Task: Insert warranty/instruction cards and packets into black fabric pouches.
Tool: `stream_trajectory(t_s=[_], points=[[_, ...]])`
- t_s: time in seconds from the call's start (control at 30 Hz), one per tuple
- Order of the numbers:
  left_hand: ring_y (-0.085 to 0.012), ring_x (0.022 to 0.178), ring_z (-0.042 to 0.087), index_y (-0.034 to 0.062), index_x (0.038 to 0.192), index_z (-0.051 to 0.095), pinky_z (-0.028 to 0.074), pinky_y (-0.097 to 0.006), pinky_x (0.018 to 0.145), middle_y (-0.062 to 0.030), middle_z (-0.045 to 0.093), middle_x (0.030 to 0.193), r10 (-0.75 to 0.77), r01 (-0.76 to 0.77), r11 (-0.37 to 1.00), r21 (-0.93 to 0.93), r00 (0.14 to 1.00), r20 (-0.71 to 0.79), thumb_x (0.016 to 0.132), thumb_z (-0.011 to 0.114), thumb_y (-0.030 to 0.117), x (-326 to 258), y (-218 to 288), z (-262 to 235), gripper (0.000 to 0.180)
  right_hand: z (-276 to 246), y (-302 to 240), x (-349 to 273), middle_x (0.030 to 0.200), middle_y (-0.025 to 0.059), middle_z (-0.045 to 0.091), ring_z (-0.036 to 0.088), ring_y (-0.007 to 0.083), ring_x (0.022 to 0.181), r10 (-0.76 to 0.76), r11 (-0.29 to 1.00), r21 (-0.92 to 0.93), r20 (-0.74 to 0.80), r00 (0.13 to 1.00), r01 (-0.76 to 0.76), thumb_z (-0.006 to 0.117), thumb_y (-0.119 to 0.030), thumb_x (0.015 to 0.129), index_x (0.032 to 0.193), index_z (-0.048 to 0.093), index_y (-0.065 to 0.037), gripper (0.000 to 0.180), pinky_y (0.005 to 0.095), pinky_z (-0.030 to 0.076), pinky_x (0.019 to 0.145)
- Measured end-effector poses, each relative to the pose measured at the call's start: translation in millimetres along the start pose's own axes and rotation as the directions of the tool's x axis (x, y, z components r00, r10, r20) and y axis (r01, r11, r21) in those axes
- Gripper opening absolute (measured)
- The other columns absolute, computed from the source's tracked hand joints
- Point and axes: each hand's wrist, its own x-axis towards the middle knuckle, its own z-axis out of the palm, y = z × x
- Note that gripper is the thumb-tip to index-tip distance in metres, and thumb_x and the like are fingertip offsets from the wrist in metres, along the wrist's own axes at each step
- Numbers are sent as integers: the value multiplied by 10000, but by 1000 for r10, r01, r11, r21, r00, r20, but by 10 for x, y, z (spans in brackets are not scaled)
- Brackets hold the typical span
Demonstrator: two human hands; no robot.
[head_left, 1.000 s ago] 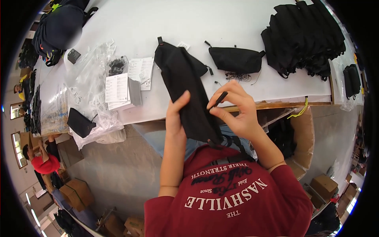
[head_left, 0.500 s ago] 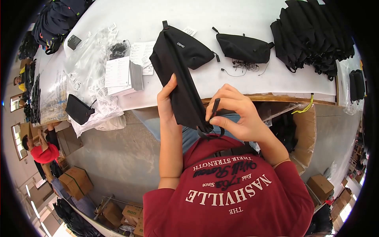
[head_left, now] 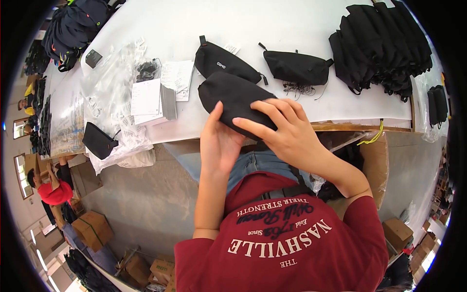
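Note:
Between my two hands is a black fabric pouch (head_left: 233,95), tilted above the table's near edge with its smooth side toward me. My left hand (head_left: 221,143) grips its lower left side, thumb on the near face. Across the right part of the pouch lies my right hand (head_left: 287,129), fingers pressed on the cloth and thumb pointing left. Right behind it, a second black pouch (head_left: 224,61) with a small white print lies on the table. Another black zippered pouch (head_left: 297,67) rests to the right, dark thin cords (head_left: 299,88) bunched below it.
White paper stacks (head_left: 146,100) and crumpled clear plastic bags (head_left: 109,78) cover the table's left. A row of black pouches (head_left: 384,48) stands at the right. A small black pouch (head_left: 98,140) lies at the left edge. Cardboard boxes (head_left: 92,228) and a person in red (head_left: 54,189) are farther left.
The pouch has turned from upright with its zipper side showing to lying tilted, smooth side showing. My right hand has left the zipper pull and moved onto the cloth.

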Motion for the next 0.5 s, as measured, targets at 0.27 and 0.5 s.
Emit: stream_trajectory(t_s=[0.27, 0.5], points=[[-257, 1195, 470, 55, 1411, 316, 360, -353, 1010, -128, 425, 1372, 364, -457, 487, 745, 881, 302, 834, 662, 89, -38, 258, -222, 673, -234, 309, -10, 940, 80, 592, 586, 231, 836, 223, 637, 745, 70, 972, -200, 740, 32, 621, 1118, 636, -90, 522, 296, 471, 737], [-177, 834, 538, 50, 1069, 695, 420, -276, 737, -73, 577, 930, 5, -577, 105, 810, 814, 580, 739, 735, 178, -50, 611, -51, 356, -402, 562, -88, 852, 38, 591, 527, 125, 695, 277, 610, 743, 125, 953, -274, 753, -56, 641, 893, 721, -72, 254, 223, 389, 593]])
